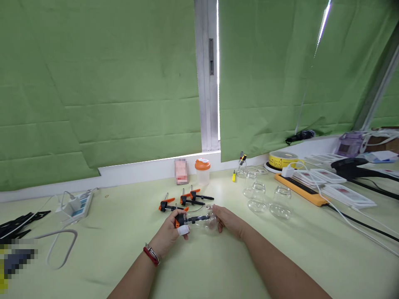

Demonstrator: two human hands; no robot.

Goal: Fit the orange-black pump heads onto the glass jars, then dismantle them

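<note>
My left hand [176, 228], with white tape around one digit, is closed on a black-and-orange pump head [179, 221]. Its dark stem points right and lies within the outline of a clear glass jar [209, 224], held on its side. My right hand [229, 221] grips the jar's right end. Whether the head is fastened to the jar is unclear. Just beyond my hands lie three similar black-and-orange heads, among them a left one [164, 206] and a rear one [195, 194]. Several clear jars, such as the nearest jar [280, 203], stand to the right.
At the back are an orange-lidded cup [203, 171], a pinkish box [181, 171] and a yellow-handled screwdriver [233, 176]. An orange power strip [299, 190] with trailing cables lies right. A white power strip [81, 207] and a looped grey cable [75, 238] lie left.
</note>
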